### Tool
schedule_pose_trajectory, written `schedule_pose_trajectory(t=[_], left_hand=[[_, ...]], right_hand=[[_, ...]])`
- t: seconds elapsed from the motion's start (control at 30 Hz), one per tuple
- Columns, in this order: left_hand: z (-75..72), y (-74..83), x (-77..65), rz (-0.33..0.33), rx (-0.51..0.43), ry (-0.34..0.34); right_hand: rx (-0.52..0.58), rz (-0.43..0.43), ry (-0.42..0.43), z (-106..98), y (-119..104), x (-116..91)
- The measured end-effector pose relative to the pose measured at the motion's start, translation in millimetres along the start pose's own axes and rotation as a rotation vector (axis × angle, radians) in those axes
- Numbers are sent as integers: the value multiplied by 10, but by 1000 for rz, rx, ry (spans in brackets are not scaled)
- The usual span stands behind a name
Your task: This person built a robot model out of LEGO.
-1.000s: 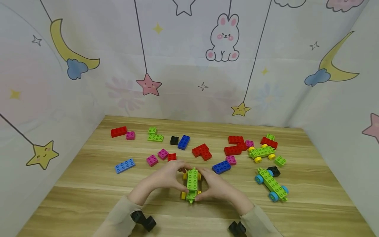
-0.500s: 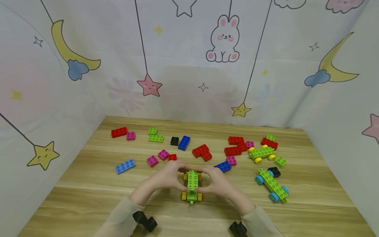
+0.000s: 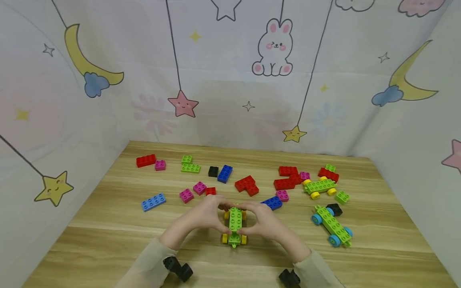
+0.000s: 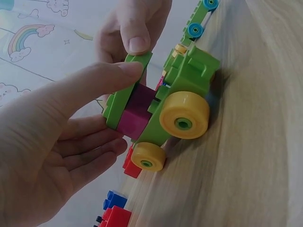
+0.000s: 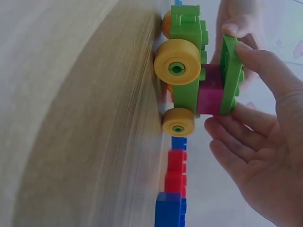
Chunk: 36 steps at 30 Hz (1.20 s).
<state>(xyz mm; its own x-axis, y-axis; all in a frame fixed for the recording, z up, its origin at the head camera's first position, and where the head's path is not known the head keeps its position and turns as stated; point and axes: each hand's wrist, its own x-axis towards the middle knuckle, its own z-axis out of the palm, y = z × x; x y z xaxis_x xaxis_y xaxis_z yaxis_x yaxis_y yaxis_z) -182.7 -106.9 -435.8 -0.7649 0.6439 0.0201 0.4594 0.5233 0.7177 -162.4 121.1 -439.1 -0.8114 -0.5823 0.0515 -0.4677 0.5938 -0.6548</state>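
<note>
A green toy car base (image 3: 234, 240) with yellow wheels stands on the table in front of me. Over it, a magenta brick (image 4: 135, 116) props up a long green brick (image 3: 235, 219), which overhangs the base at one end. My left hand (image 3: 209, 214) grips the long green brick from the left, thumb at its near end and fingers toward its far end. From the right, my right hand (image 3: 262, 218) holds the same brick in a mirrored way. In the right wrist view, the magenta brick (image 5: 210, 90) sits between the base and the long brick.
Two more wheeled bases, one yellow-wheeled (image 3: 319, 186) and one blue-wheeled (image 3: 333, 225), stand at the right. Several loose bricks lie behind the hands, including a light blue brick (image 3: 153, 202), a joined red pair (image 3: 246, 185) and a dark blue brick (image 3: 272, 203) beside my right hand.
My right thumb has moved from low beside the car base up to the near end of the long green brick. The right hand now partly covers the dark blue brick.
</note>
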Motion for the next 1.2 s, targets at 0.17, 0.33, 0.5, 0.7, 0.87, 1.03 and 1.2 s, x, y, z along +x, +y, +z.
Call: schedule_pose_trajectory(t=[0.17, 0.33, 0.5, 0.7, 0.87, 1.03, 1.2], left_hand=[[-3, 1, -18, -12, 3, 1], [-7, 3, -19, -14, -6, -1], [-10, -5, -19, -21, -28, -8], [-9, -19, -25, -28, -39, -21], [-19, -21, -25, -2, -32, -23], [-32, -14, -27, 23, -14, -29], [-39, -18, -35, 26, -10, -27]], right_hand=[[10, -3, -6, 1, -7, 14], [29, 9, -4, 3, -7, 15], [58, 32, -3, 8, -1, 9], [72, 34, -28, 1, 4, -2], [43, -9, -42, -48, 45, -2], [56, -13, 59, -127, 112, 2], [83, 119, 311, -208, 190, 70]])
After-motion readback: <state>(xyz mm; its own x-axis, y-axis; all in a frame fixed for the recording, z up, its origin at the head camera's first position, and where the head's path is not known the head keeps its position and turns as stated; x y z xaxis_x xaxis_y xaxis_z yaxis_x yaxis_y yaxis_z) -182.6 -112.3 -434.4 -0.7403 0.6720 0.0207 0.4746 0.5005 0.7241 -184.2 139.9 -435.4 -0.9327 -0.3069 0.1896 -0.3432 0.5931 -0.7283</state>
